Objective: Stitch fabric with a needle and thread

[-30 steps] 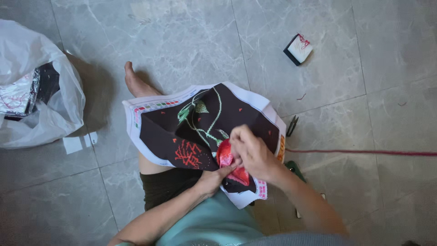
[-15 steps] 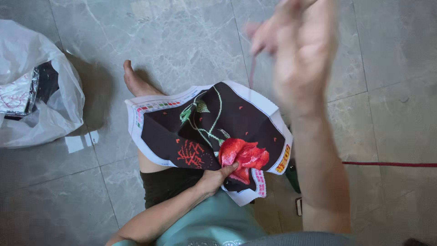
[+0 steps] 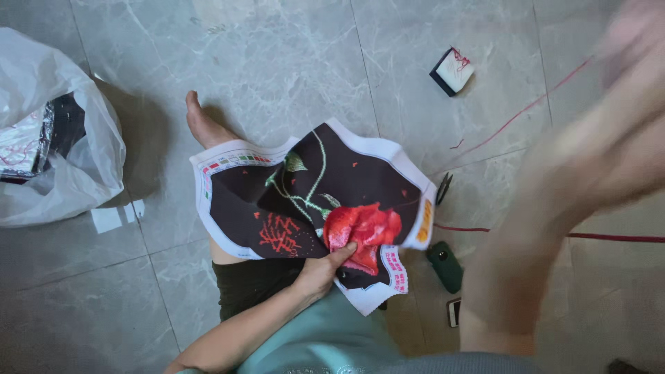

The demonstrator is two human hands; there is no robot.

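Grey marble-look tile floor (image 3: pixel 277 62)

The embroidery cloth (image 3: pixel 305 201) is a matt woven fabric, dark in the middle with a white border, and its red flower patch looks thickly stitched and a little raised under the left hand (image 3: pixel 322 271). A thin red thread (image 3: pixel 526 109) runs across the floor (image 3: pixel 263 62), which is smooth, faintly glossy grey marble-look tile. The white bag (image 3: pixel 66 159) is thin, crinkled plastic with a soft sheen. The small dark green case (image 3: pixel 445 266) looks like smooth plastic.
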